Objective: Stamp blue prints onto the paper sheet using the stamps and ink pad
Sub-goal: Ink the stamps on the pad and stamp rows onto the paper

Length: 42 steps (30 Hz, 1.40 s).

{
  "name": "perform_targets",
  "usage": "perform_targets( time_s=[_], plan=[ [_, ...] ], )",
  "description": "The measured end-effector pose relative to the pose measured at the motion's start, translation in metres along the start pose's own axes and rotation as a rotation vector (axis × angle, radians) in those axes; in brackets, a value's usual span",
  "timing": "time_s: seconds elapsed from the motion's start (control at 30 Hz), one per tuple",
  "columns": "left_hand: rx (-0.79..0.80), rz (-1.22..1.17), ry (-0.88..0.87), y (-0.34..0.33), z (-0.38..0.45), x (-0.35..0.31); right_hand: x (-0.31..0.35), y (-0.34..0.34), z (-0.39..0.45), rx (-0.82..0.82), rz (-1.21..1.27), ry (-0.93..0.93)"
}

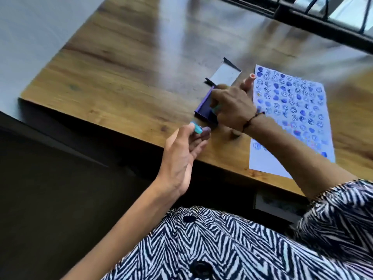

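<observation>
A white paper sheet (290, 110) lies on the wooden table at the right, covered with several blue smiley and heart prints. To its left sits the blue ink pad (203, 107), with its open lid (224, 74) behind it. My right hand (232, 106) is over the ink pad, pinching a teal stamp (217, 107) down onto it, the index finger pointing away. My left hand (181, 150) hovers at the table's near edge and holds another teal stamp (196, 127) between thumb and fingers. The picture is blurred by motion.
The wooden table (131, 67) stretches to the left and back. A small dark object (235, 135) stands on the table under my right wrist. A black metal railing (323, 23) runs along the far right. The table's near edge (101, 126) drops to a dark floor.
</observation>
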State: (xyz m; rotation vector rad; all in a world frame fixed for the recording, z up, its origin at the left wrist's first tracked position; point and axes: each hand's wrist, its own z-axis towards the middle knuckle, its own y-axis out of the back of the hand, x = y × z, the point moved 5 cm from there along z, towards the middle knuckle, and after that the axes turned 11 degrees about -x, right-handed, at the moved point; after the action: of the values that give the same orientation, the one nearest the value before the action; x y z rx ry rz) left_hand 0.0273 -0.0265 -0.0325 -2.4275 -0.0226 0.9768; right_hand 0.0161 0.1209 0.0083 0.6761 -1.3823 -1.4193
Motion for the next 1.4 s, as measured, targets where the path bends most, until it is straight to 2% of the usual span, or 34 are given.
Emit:
perform_targets(
  time_s=[0.07, 0.17, 0.27, 0.57, 0.67, 0.77, 1.0, 1.27, 1.33, 1.4],
  plan=[
    [-0.005, 0.009, -0.004, 0.0, 0.0, 0.002, -0.002, -0.002, 0.001, 0.045, -0.017, 0.038],
    [-0.006, 0.017, -0.015, -0.004, 0.004, -0.001, -0.006, -0.001, 0.007, -0.008, 0.006, 0.07],
    [-0.014, 0.023, -0.038, -0.006, 0.004, -0.001, -0.01, -0.002, 0.01, 0.053, 0.011, 0.086],
    [-0.02, 0.035, -0.069, -0.013, 0.007, -0.005, -0.016, 0.0, 0.022, 0.057, -0.004, 0.157],
    [-0.02, 0.042, -0.071, -0.015, 0.007, -0.003, -0.016, -0.001, 0.024, 0.09, -0.023, 0.151],
    [-0.021, 0.053, -0.071, -0.018, 0.009, -0.003, -0.016, 0.001, 0.022, 0.033, 0.014, 0.156],
    [-0.027, 0.061, -0.08, -0.019, 0.012, -0.004, -0.009, -0.005, 0.012, 0.04, 0.074, 0.165],
    [-0.018, 0.061, -0.104, -0.018, 0.013, -0.009, -0.009, -0.005, 0.009, 0.123, 0.066, 0.184],
    [-0.02, 0.07, -0.107, -0.017, 0.013, -0.01, -0.011, 0.003, 0.007, 0.086, 0.063, 0.173],
    [-0.022, 0.073, -0.102, -0.014, 0.013, -0.009, -0.014, 0.016, 0.007, -0.036, 0.077, 0.139]
  ],
)
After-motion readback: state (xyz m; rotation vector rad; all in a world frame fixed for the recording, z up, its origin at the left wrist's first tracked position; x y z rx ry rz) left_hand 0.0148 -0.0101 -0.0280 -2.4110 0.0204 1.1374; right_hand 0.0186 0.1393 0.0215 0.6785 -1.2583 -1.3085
